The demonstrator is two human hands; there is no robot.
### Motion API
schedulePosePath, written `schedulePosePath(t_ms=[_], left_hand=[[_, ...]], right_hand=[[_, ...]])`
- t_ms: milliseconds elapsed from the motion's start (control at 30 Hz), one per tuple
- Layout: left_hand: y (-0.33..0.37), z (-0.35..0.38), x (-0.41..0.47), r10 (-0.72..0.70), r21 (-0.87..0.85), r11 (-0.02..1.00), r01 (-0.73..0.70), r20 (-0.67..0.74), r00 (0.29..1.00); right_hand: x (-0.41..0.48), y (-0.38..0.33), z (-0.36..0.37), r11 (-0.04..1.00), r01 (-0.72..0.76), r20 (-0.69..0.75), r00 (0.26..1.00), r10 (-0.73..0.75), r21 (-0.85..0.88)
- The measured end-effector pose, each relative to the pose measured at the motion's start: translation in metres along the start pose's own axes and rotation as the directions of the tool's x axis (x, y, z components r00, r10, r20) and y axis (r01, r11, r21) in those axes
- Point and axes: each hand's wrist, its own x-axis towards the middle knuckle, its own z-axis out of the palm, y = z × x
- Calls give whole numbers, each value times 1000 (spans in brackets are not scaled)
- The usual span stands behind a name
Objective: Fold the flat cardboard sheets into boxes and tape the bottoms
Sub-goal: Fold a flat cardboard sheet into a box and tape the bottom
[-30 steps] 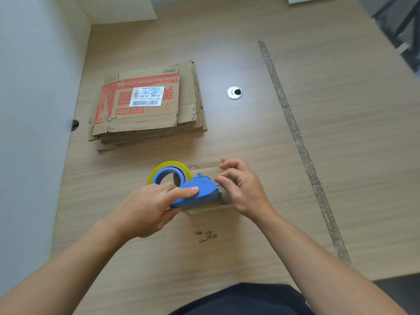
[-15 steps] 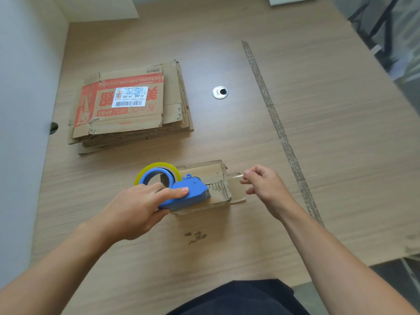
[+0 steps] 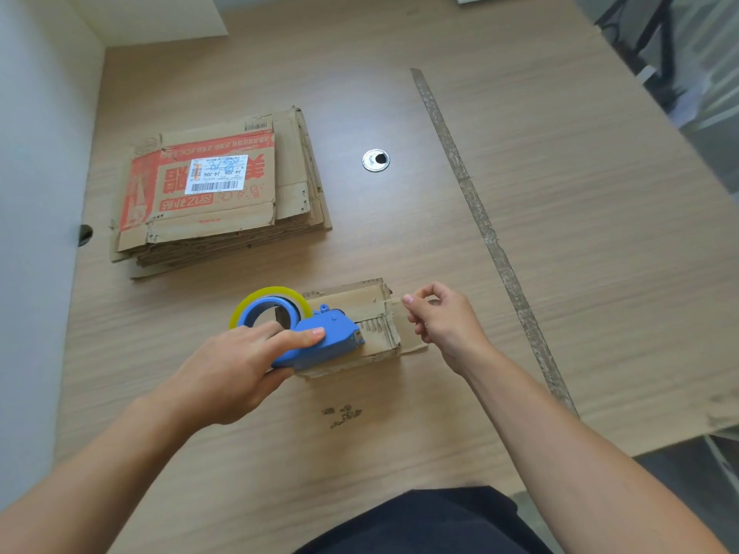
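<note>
Tape dispenser (image 3: pixel 324 339) gripped by left hand (image 3: pixel 230 373) atop cardboard box (image 3: pixel 360 301); clear tape (image 3: pixel 412 346) pinched by right hand (image 3: pixel 446 327). Flat cardboard sheets (image 3: pixel 292 201) stacked towards bench (image 3: pixel 560 233) left edge, labelled "J4-J06".

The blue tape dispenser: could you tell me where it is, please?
In the head view, the tape dispenser lies on the small cardboard box, left of centre, held by the left hand.

Single head-worn wide-angle view, looking forward and steeply down, close over the wooden table (image 3: pixel 560 217)
</note>
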Motion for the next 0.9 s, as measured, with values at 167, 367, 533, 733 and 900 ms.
schedulePosePath(t_ms=[167,367,533,733,900], left_hand=[[-1,1,0,-11,-2,1000,11,-1,1000],[0,0,1,-24,-8,1000,24,14,1000],[0,1,0,-27,-16,999,27,8,1000],[1,0,3,-40,-12,999,41,28,999],[3,-4,2,-52,-48,997,53,20,998]], right_hand=[[1,8,3,999,-35,14,999,35,-14],[3,14,10,994,-103,39,994,101,48],[5,22,21,988,-152,11,988,151,20],[-1,15,12,906,189,-27,976,-215,-379],[-4,13,30,896,256,55,966,-254,-361]])
